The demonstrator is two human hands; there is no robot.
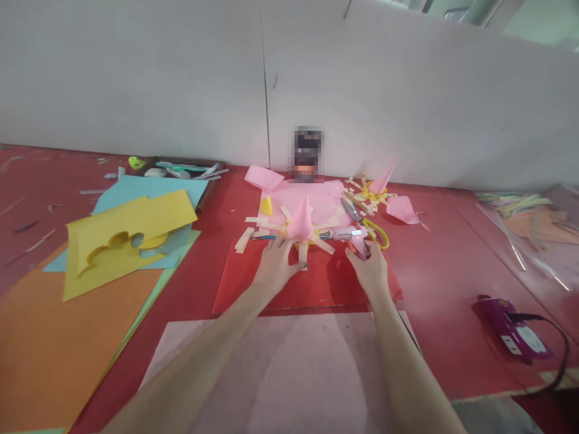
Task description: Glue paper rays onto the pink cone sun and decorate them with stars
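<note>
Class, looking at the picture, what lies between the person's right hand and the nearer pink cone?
In the head view, the glue gun and pale strips lie between the right hand and the nearer pink cone.

Board lane: bare red board (332, 283) left low room between the hands; upright pink cone (300, 220) blocked its far left.
Right front: glue gun (350, 234) and yellow loop (384, 237) obstructed.
Left lane: tabletop (194, 283) strip ran free beside yellow sheet (108, 253).
Right lane: wider, up to purple power strip (513, 331).
Back: wall (203, 90) stopped reach.
</note>
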